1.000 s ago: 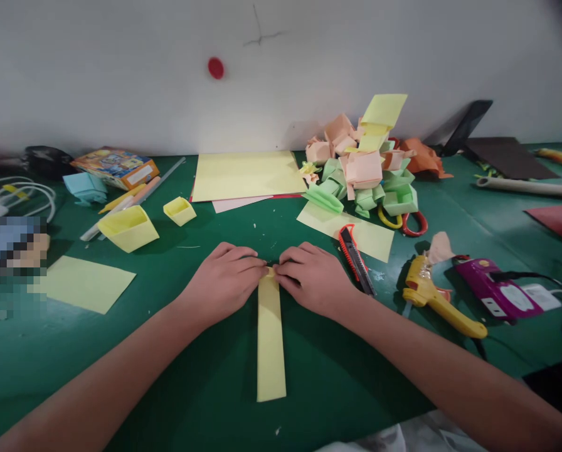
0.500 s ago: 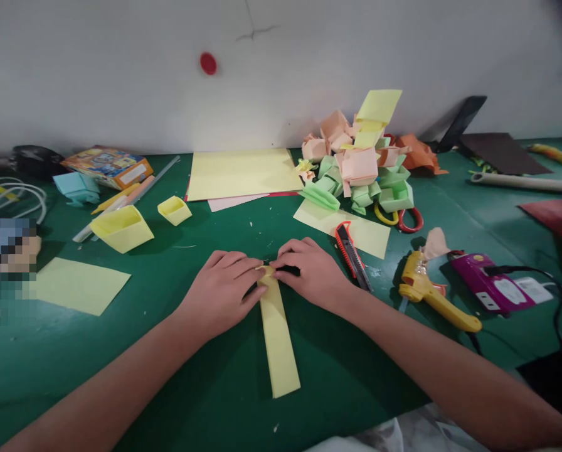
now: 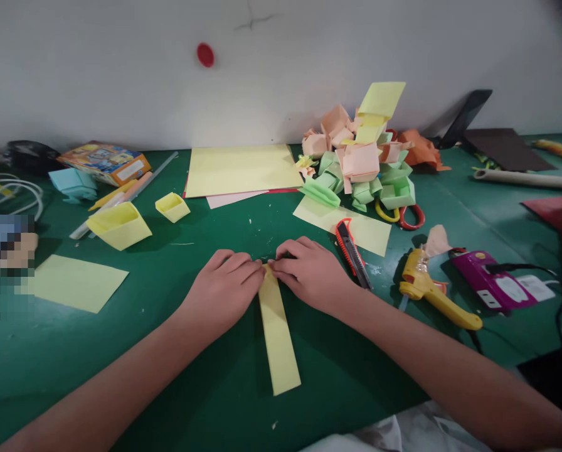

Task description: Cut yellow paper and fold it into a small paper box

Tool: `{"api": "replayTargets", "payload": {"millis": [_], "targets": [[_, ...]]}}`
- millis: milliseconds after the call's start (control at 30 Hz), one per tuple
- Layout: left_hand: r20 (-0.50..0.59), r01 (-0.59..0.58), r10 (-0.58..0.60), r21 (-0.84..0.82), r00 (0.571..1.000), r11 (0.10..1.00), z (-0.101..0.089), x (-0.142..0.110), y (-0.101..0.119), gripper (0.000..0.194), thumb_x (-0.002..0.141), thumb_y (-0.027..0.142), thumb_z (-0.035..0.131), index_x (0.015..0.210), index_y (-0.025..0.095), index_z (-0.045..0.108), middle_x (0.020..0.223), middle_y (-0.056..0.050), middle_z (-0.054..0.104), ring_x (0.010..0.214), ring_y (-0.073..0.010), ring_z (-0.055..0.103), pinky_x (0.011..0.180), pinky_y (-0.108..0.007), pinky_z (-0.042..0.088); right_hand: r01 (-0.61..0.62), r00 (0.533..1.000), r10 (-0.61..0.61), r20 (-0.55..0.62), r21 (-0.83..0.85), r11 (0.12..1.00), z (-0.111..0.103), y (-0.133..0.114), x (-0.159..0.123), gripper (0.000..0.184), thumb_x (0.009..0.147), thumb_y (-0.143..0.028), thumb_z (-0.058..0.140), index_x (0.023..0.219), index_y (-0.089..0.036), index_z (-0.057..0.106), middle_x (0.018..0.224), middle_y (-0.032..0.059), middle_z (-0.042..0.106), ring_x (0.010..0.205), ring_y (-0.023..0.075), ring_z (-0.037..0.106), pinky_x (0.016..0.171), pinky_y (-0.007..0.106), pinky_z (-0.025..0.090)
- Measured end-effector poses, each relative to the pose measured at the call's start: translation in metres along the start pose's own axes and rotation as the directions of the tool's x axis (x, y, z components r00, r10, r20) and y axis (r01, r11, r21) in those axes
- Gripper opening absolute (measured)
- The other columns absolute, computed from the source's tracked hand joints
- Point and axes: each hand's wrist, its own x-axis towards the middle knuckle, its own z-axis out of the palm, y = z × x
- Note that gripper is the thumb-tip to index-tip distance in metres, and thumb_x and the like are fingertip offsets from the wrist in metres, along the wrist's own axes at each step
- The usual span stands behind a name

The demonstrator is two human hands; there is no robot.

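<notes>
A folded strip of pale yellow paper (image 3: 281, 342) lies lengthwise on the green table, its near end pointing toward me. My left hand (image 3: 229, 282) pinches the strip's far end from the left, thumb and fingertips pressed together. From the right, my right hand (image 3: 304, 270) grips the same end, with its thumb and index finger almost meeting the left fingertips. The very tip of the strip is mostly hidden by the fingers. Just beyond my right hand rests a box cutter (image 3: 353, 254) with an orange-red and black body.
Yellow folded paper boxes (image 3: 121, 227) stand left, near a yellow sheet (image 3: 76, 282). A heap of pink and green folded paper (image 3: 359, 164) and scissors (image 3: 411, 217) sit at the back right. A yellow glue gun (image 3: 431, 292) and a purple power strip (image 3: 495, 282) with cords lie right.
My left thumb has drawn in against the fingers at the strip's far end, and the fingertips of both hands are closer together. The strip stays in place; the view has shifted slightly.
</notes>
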Motion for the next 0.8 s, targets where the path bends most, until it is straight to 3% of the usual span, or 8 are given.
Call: {"api": "replayTargets", "payload": {"millis": [133, 300, 400, 533, 667, 800], "targets": [[0.057, -0.038, 0.034, 0.077, 0.998, 0.996, -0.004, -0.001, 0.016, 0.032, 0.099, 0.016, 0.047, 0.109, 0.004, 0.075, 0.11, -0.02, 0.075, 0.11, -0.0348, 0.067, 0.093, -0.049, 0.048, 0.028, 0.998, -0.022, 0.051, -0.125, 0.992, -0.01, -0.007, -0.002, 0.029, 0.105, -0.027, 0.047, 0.105, -0.021, 0.076, 0.119, 0.0067, 0.067, 0.104, 0.026, 0.053, 0.081, 0.04, 0.042], [0.092, -0.032, 0.023, 0.096, 0.996, 0.995, -0.008, -0.004, 0.028, 0.045, 0.103, 0.023, 0.041, 0.122, -0.008, 0.068, 0.126, -0.031, 0.068, 0.128, -0.0411, 0.059, 0.102, -0.052, 0.044, 0.022, 0.998, -0.016, 0.053, -0.104, 0.994, -0.012, -0.006, -0.002, 0.03, 0.105, -0.03, 0.047, 0.109, -0.021, 0.075, 0.122, 0.0087, 0.066, 0.109, 0.0274, 0.053, 0.083, 0.042, 0.041], [0.094, 0.033, -0.037, 0.043, 0.995, 0.999, -0.012, -0.001, 0.022, 0.042, 0.104, 0.023, 0.039, 0.116, 0.002, 0.073, 0.12, -0.022, 0.074, 0.127, -0.0383, 0.06, 0.102, -0.054, 0.042, -0.026, 1.0, 0.026, 0.011, -0.01, 1.0, -0.005, -0.002, 0.001, 0.023, 0.102, -0.03, 0.054, 0.104, -0.022, 0.075, 0.114, 0.0074, 0.067, 0.105, 0.026, 0.053, 0.086, 0.042, 0.041], [0.118, 0.24, -0.232, -0.06, 0.966, 0.969, -0.011, 0.007, 0.009, 0.031, 0.102, 0.029, 0.048, 0.1, 0.019, 0.077, 0.106, -0.007, 0.078, 0.11, -0.0333, 0.065, 0.09, -0.051, 0.047, -0.086, 0.996, 0.088, -0.012, 0.132, 0.988, 0.001, 0.0, 0.006, 0.013, 0.094, -0.021, 0.065, 0.105, -0.021, 0.071, 0.11, 0.0063, 0.067, 0.103, 0.0246, 0.053, 0.091, 0.041, 0.041], [0.148, 0.383, -0.364, -0.127, 0.919, 0.915, -0.004, 0.009, 0.004, 0.02, 0.093, 0.03, 0.061, 0.104, 0.019, 0.074, 0.102, -0.008, 0.073, 0.096, -0.0297, 0.062, 0.079, -0.046, 0.049, -0.113, 0.993, 0.115, 0.007, 0.239, 0.964, -0.002, 0.0, 0.007, 0.009, 0.087, -0.018, 0.07, 0.095, -0.02, 0.067, 0.105, 0.0053, 0.067, 0.101, 0.0248, 0.053, 0.092, 0.041, 0.04], [0.15, 0.372, -0.347, -0.193, 0.926, 0.908, 0.0, 0.008, 0.004, 0.011, 0.091, 0.026, 0.064, 0.09, 0.02, 0.073, 0.098, -0.006, 0.068, 0.093, -0.0266, 0.061, 0.078, -0.044, 0.048, -0.111, 0.993, 0.12, -0.011, 0.309, 0.945, -0.002, 0.0, 0.006, 0.013, 0.084, -0.015, 0.072, 0.093, -0.021, 0.064, 0.103, 0.0042, 0.069, 0.1, 0.0243, 0.055, 0.091, 0.042, 0.04]]}}
